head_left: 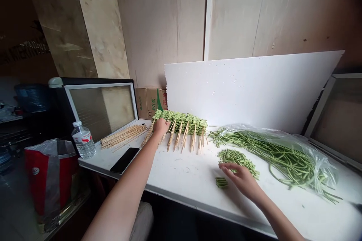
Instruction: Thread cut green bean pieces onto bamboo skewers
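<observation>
Skewered green bean pieces (181, 117) are stacked in rows at the back of the white table, their wooden sticks pointing toward me. My left hand (161, 126) is closed at the left part of this stack, around something I cannot make out. My right hand (237, 176) hovers with fingers apart beside a loose pile of cut green beans (236, 156). Just left of its fingertips lies a small row of cut pieces (221, 182). Long uncut beans (277, 154) spread over clear plastic on the right. Bare wooden skewers (124, 136) lie in a bundle on the left.
A black phone (125, 160) lies near the front edge of the white table (181, 180). At the left corner stands a water bottle (83, 141). A cardboard box (149, 101) and a white board (240, 90) stand behind. A red bag (39, 177) is beyond the left edge.
</observation>
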`<state>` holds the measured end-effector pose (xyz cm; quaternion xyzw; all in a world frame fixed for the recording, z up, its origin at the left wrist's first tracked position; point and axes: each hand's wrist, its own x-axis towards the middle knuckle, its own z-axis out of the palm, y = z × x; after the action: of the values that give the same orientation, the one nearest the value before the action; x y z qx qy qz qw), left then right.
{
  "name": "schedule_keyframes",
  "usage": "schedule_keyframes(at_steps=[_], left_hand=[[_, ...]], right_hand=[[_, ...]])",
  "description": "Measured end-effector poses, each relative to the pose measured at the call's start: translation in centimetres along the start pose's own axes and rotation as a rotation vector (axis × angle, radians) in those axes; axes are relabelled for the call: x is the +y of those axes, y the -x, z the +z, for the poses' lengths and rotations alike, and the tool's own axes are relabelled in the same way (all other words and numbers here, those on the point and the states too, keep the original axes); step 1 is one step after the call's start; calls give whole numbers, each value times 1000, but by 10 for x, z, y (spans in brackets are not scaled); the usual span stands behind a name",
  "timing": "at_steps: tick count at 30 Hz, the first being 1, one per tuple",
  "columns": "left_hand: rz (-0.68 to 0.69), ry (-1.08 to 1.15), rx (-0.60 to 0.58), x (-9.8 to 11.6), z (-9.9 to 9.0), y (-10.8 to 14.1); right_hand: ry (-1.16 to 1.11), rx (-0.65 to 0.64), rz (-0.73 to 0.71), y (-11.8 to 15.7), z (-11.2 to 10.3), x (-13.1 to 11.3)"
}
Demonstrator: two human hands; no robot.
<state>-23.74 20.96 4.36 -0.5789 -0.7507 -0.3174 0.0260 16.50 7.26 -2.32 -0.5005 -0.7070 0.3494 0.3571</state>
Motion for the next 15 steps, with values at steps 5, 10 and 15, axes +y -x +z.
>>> schedule_keyframes(at_steps=[5,10,15], left_hand=[[-77,-98,159,-38,-39,-6],[-276,-201,149,-118,-69,-4],[-531,-264,49,-210,-81,25]], right_hand=[[-36,9,-11,-7,-2,2],[-62,36,-18,-11,-6,15],[-26,51,-30,-12,-6,23]])
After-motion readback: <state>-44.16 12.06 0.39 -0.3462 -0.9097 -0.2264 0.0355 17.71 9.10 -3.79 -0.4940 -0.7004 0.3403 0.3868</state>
